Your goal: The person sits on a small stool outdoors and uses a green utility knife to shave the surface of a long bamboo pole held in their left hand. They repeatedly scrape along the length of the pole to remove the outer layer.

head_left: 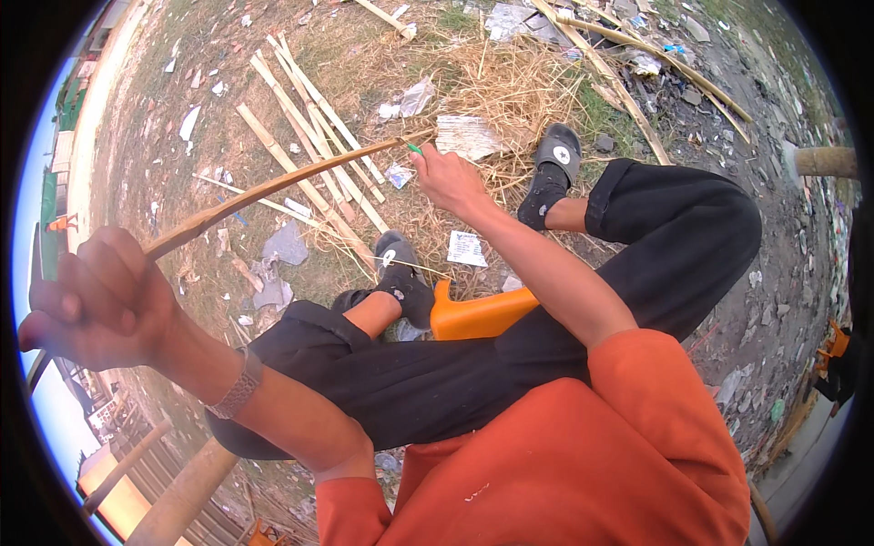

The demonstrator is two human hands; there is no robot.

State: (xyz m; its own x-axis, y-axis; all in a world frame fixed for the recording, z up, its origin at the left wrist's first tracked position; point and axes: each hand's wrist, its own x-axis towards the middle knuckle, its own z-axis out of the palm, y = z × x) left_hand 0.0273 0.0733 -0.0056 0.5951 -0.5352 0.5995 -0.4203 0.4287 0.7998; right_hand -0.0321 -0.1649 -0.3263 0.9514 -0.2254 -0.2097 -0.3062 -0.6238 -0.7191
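Note:
A long, slightly bowed bamboo strip (282, 180) runs from the left side of the head view to the upper middle. My left hand (105, 300), raised at the left, is closed around its thick near part, and a short dark end shows below the fist. Close to the strip's far end, my right hand (451, 182) is closed on a small green-handled tool (414, 148). The tool's tip meets or nearly meets the strip; most of it is hidden by my fingers, so its exact kind is unclear.
Split bamboo pieces (305, 127) lie on the ground ahead, beside a heap of straw-like shavings (510, 86). An orange plastic seat (482, 314) shows by my legs. Longer poles (601, 68) lie at the upper right, with scraps of litter scattered about.

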